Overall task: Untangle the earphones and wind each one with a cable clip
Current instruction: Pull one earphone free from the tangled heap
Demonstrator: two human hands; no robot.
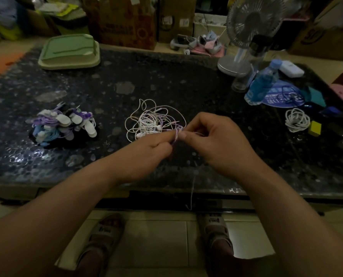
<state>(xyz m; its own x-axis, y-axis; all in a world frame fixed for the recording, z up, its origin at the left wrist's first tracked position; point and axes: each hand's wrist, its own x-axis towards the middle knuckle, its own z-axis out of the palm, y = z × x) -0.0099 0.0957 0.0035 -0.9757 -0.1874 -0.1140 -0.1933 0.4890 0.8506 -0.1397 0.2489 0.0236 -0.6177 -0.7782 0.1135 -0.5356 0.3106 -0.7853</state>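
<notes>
Both of my hands meet just above the near middle of the dark speckled stone desk [126, 76]. My left hand [146, 148] and my right hand [216, 144] each have their fingers curled in, pinching a small wound bunch of thin purple earphone cord [176, 135] between their fingertips, which almost touch. One loose strand of that cord [192, 186] trails under my right hand and hangs over the desk's front edge towards the floor. Just beyond my fingers lies the loose tangle of white and pale purple earphones [154, 121], resting on the desk, and the cord I hold runs into it. Well to the left sits a heap of white oval clips mixed with purple and blue cords [64, 124]. Far to the right a neatly coiled white earphone cable [296, 119] lies beside a small yellow block [314, 128]. At the back left is a pale green plastic tray [70, 51], upside down; at the back right stand a grey desk fan [250, 27] and a blue plastic bottle [264, 80].
</notes>
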